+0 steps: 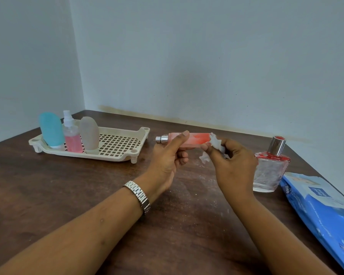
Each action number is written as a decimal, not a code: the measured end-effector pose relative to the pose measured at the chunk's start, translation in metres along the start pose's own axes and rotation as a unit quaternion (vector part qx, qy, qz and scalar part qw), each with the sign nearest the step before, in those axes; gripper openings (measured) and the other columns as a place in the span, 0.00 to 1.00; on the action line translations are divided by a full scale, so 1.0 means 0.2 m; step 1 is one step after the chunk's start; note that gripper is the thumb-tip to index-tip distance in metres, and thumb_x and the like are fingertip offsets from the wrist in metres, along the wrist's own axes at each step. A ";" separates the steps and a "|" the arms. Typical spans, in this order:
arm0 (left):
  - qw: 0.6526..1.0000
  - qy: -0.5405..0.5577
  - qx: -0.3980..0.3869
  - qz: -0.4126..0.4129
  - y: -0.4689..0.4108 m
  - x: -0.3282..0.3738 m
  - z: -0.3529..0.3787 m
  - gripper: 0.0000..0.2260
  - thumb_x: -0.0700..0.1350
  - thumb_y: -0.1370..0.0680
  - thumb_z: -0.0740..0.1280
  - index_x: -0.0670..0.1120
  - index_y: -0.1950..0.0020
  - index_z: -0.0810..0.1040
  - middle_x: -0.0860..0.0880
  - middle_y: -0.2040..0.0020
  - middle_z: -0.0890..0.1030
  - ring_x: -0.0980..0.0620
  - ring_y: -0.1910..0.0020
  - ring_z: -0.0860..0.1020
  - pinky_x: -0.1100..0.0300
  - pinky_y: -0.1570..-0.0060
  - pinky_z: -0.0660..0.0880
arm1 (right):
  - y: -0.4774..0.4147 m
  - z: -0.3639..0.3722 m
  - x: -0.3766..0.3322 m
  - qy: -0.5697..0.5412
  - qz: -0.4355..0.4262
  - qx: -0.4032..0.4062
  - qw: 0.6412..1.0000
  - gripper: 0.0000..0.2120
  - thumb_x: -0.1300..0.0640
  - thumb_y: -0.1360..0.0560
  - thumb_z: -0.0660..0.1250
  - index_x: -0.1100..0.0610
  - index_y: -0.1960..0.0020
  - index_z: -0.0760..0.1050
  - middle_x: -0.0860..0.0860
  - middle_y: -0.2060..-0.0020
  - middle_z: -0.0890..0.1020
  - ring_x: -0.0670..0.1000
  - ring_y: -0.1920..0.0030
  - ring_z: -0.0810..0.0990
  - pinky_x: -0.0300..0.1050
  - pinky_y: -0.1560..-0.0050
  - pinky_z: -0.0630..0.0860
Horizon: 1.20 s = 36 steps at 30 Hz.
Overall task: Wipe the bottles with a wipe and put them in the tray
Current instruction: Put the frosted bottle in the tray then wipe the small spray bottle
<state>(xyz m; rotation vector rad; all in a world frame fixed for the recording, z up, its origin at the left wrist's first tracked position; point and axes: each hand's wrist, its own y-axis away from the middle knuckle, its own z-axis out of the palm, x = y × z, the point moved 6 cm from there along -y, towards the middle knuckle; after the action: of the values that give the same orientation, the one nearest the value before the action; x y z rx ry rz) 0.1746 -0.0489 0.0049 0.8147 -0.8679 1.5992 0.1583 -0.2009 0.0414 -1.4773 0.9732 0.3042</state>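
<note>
Above the table, the left hand grips a pink bottle sideways while the right hand pinches a wipe at its base; hard rubbing may dislodge it.

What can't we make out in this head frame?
- Pink bottle, head view: its middle and underside hidden by the left hand; its far end covered by the wipe in the right hand.
- Wipes pack: cut off by the right and bottom edges; print too blurred to read.
- Tray: left part hidden behind the three bottles standing in it.
- Glass bottle: left edge hidden by the right hand.
</note>
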 end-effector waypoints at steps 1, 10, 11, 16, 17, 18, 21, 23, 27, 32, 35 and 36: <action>1.000 0.001 -0.001 -0.001 0.00 0.00 0.00 0.13 0.47 0.25 0.70 0.40 0.46 0.77 0.49 0.67 0.76 0.59 0.73 0.73 0.67 0.71 0.74 | 0.00 0.02 0.01 -0.002 0.010 -0.017 1.000 0.11 0.52 0.29 0.71 0.56 0.49 0.82 0.44 0.61 0.82 0.38 0.61 0.77 0.27 0.64 0.71; 0.998 -0.006 -0.033 0.046 0.00 0.02 0.00 0.17 0.45 0.30 0.72 0.42 0.45 0.73 0.53 0.64 0.77 0.60 0.69 0.75 0.66 0.70 0.74 | 0.02 0.05 0.08 -0.112 0.111 -0.021 0.987 0.05 0.52 0.28 0.69 0.47 0.52 0.80 0.45 0.60 0.84 0.46 0.58 0.82 0.43 0.56 0.79; 0.998 -0.010 -0.037 0.049 0.00 0.02 0.01 0.17 0.45 0.31 0.72 0.43 0.47 0.73 0.53 0.64 0.77 0.60 0.68 0.75 0.66 0.70 0.73 | 0.02 0.04 0.08 -0.100 0.109 -0.015 0.989 0.04 0.52 0.29 0.70 0.44 0.55 0.79 0.44 0.62 0.83 0.45 0.59 0.82 0.42 0.58 0.79; 0.997 -0.037 -0.034 0.064 0.01 0.03 0.00 0.20 0.46 0.32 0.73 0.43 0.45 0.71 0.55 0.64 0.79 0.59 0.67 0.74 0.66 0.70 0.70 | 0.00 0.03 0.09 -0.052 0.116 -0.030 0.991 0.06 0.49 0.29 0.70 0.50 0.55 0.80 0.46 0.65 0.82 0.46 0.65 0.80 0.43 0.63 0.76; 0.996 -0.052 -0.030 0.068 0.02 0.03 0.00 0.19 0.45 0.31 0.73 0.44 0.45 0.71 0.55 0.62 0.79 0.58 0.66 0.73 0.66 0.70 0.70 | 0.00 0.04 0.10 -0.049 0.121 -0.034 0.991 0.08 0.49 0.28 0.69 0.52 0.53 0.81 0.46 0.64 0.82 0.45 0.64 0.79 0.43 0.62 0.76; 0.994 -0.072 -0.024 0.074 0.02 0.03 0.00 0.17 0.44 0.29 0.73 0.44 0.45 0.70 0.54 0.61 0.79 0.58 0.66 0.73 0.66 0.70 0.70 | 0.00 0.04 0.11 -0.051 0.128 -0.039 0.990 0.10 0.48 0.28 0.68 0.53 0.51 0.81 0.46 0.63 0.83 0.44 0.62 0.80 0.43 0.60 0.77; 0.985 -0.134 -0.022 0.109 0.03 0.05 0.01 0.12 0.42 0.26 0.71 0.45 0.48 0.69 0.52 0.60 0.77 0.58 0.65 0.73 0.66 0.69 0.69 | 0.02 0.07 0.13 -0.091 0.159 -0.053 0.982 0.12 0.49 0.25 0.66 0.53 0.45 0.80 0.47 0.57 0.84 0.47 0.55 0.82 0.50 0.50 0.80; 0.978 -0.150 -0.038 0.139 0.04 0.07 0.03 0.11 0.40 0.26 0.70 0.45 0.53 0.68 0.52 0.62 0.76 0.62 0.67 0.74 0.69 0.70 0.70 | 0.02 0.08 0.13 -0.115 0.173 -0.071 0.976 0.08 0.51 0.23 0.63 0.50 0.50 0.80 0.49 0.57 0.84 0.50 0.53 0.82 0.55 0.47 0.79; 0.967 -0.181 -0.062 0.170 0.06 0.10 0.05 0.11 0.37 0.25 0.70 0.46 0.53 0.68 0.49 0.58 0.75 0.65 0.66 0.76 0.72 0.69 0.71 | 0.01 0.09 0.14 -0.114 0.183 -0.108 0.970 0.06 0.51 0.24 0.64 0.50 0.55 0.79 0.52 0.58 0.84 0.53 0.54 0.82 0.59 0.47 0.78; 0.965 -0.183 -0.070 0.174 0.04 0.11 0.05 0.11 0.38 0.25 0.70 0.47 0.50 0.70 0.48 0.54 0.77 0.65 0.62 0.76 0.71 0.67 0.71 | -0.02 0.02 0.12 -0.133 0.156 -0.039 0.978 0.02 0.55 0.29 0.72 0.50 0.57 0.79 0.47 0.62 0.84 0.46 0.60 0.83 0.44 0.55 0.81; 0.960 -0.199 -0.080 0.181 0.05 0.11 0.06 0.12 0.37 0.26 0.70 0.46 0.48 0.70 0.47 0.50 0.78 0.59 0.61 0.76 0.71 0.67 0.71 | -0.02 0.02 0.14 -0.162 0.173 -0.040 0.971 0.06 0.58 0.29 0.71 0.51 0.53 0.79 0.48 0.59 0.84 0.47 0.57 0.83 0.42 0.53 0.80; 0.958 -0.204 -0.085 0.181 0.05 0.11 0.06 0.12 0.36 0.26 0.70 0.46 0.48 0.70 0.49 0.50 0.79 0.60 0.60 0.77 0.71 0.67 0.71 | -0.01 0.04 0.15 -0.168 0.183 -0.055 0.967 0.08 0.60 0.28 0.70 0.54 0.49 0.79 0.50 0.57 0.84 0.48 0.55 0.83 0.44 0.50 0.80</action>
<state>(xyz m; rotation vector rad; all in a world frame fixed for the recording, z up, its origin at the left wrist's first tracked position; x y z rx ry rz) 0.1622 -0.0497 0.0281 0.9151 -1.5002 1.6624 0.1807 -0.2058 0.0212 -1.2826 0.9591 0.8612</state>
